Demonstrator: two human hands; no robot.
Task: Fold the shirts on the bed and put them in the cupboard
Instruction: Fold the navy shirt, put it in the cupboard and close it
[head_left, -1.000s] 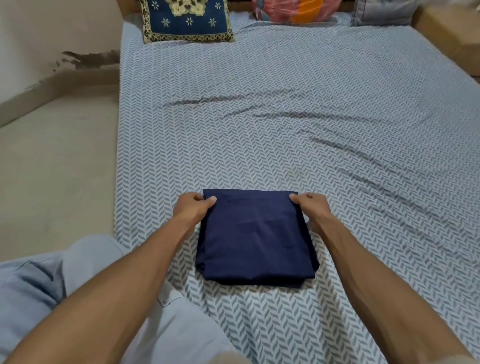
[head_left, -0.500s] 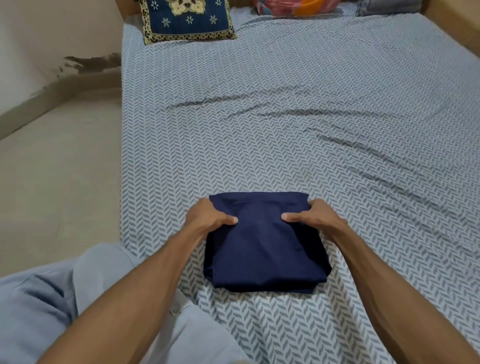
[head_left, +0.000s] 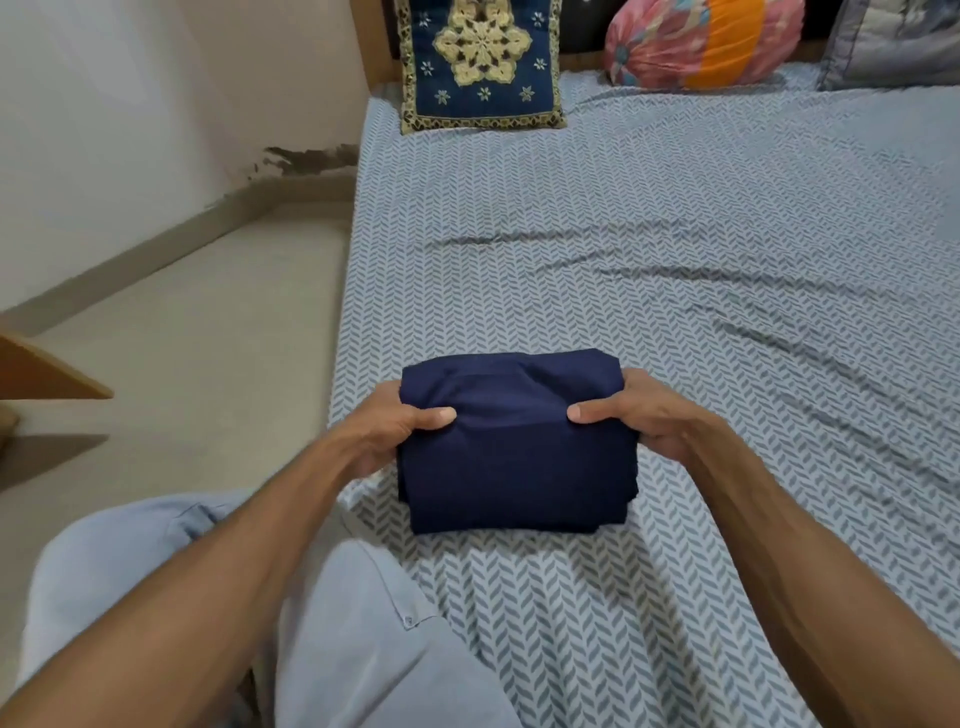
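A navy blue shirt (head_left: 514, 452), folded into a compact rectangle, is at the near left part of the bed (head_left: 675, 249), which has a grey herringbone sheet. My left hand (head_left: 395, 431) grips the shirt's left side, thumb on top and fingers underneath. My right hand (head_left: 639, 415) grips its right side the same way. The shirt's far edge is raised off the sheet while its near edge hangs low. No cupboard is in view.
A blue and gold cushion (head_left: 480, 62), a pink and orange pillow (head_left: 701, 41) and a grey pillow (head_left: 893, 41) line the headboard. The bare floor (head_left: 182, 338) lies left of the bed. A wooden corner (head_left: 47, 374) juts in at the left edge.
Both hands slid from the shirt's far corners to its sides and closed on it. The shirt's far edge has come up off the sheet, and my view has tilted up.
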